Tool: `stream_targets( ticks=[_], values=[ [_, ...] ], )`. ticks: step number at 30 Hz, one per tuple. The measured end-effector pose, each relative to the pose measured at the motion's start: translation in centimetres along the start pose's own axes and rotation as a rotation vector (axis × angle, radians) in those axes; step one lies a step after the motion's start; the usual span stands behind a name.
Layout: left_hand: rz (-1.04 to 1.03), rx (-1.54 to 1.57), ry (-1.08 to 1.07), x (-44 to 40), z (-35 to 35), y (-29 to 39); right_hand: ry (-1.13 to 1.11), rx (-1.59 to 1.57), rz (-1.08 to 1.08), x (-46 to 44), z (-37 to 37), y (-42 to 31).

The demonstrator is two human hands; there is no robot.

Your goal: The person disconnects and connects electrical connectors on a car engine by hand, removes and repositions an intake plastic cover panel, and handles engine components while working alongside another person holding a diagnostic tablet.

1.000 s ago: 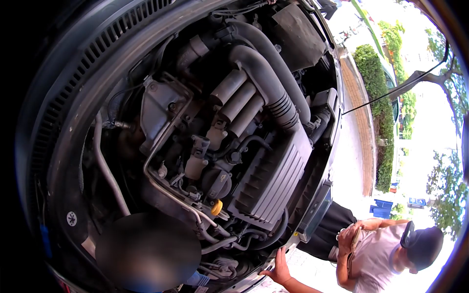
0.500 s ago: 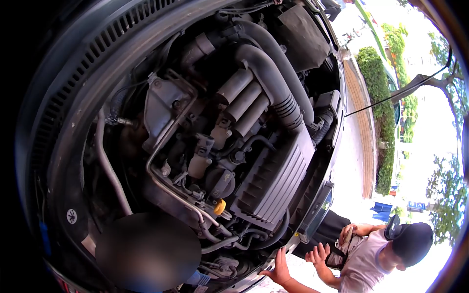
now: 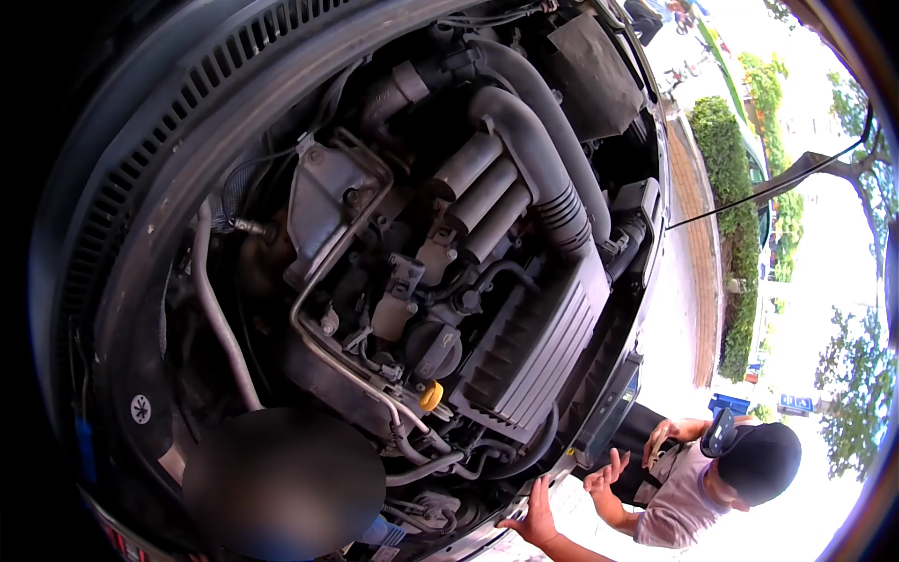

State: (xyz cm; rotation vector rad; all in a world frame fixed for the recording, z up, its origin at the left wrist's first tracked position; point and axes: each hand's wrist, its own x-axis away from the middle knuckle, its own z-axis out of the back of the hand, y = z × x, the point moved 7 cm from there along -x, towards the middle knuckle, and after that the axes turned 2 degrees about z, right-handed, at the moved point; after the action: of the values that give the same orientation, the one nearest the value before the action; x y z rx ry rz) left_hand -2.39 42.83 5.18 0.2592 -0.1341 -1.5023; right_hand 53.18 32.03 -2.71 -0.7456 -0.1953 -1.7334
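Note:
Neither of my hands can be made out in the head view. Below me is an open engine bay, turned sideways in the picture. A ribbed black air filter box joins a thick bent intake hose. Beside the box are a black oil filler cap and a yellow dipstick handle. A metal heat shield sits on the left. At the front edge of the car rests a spread hand; its forearm enters from the bottom edge and seems to be another person's.
A person in a dark cap stands at the car's front, with one hand raised near the edge. A blurred oval hides the lower left. A hedge, a paved strip and a tree lie beyond.
The engine bay has shifted slightly right in view. The person in the cap has bent lower, their head moving left and down. The spread hand stays at the car's edge.

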Motion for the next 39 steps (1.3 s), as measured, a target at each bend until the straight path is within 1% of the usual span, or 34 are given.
stream_targets(
  ticks=[5,8,15,34,39],
  values=[
    [0.011,-0.012,-0.004,0.1,-0.1,0.3,-0.005,-0.023,-0.026,0.0,0.1,-0.1],
    [0.016,-0.005,-0.004,0.3,-0.4,0.1,0.017,-0.026,0.020,-0.2,0.2,-0.4],
    [-0.005,-0.004,0.006,-0.1,-0.4,0.3,-0.001,-0.011,-0.007,0.0,-0.1,0.0],
    [0.002,-0.025,-0.024,-0.7,0.4,1.2,0.011,0.003,0.001,-0.2,0.3,-0.4],
    [-0.030,-0.003,-0.003,-0.9,0.4,1.4,0.014,-0.012,-0.010,-0.1,0.2,-0.3]
  ],
)
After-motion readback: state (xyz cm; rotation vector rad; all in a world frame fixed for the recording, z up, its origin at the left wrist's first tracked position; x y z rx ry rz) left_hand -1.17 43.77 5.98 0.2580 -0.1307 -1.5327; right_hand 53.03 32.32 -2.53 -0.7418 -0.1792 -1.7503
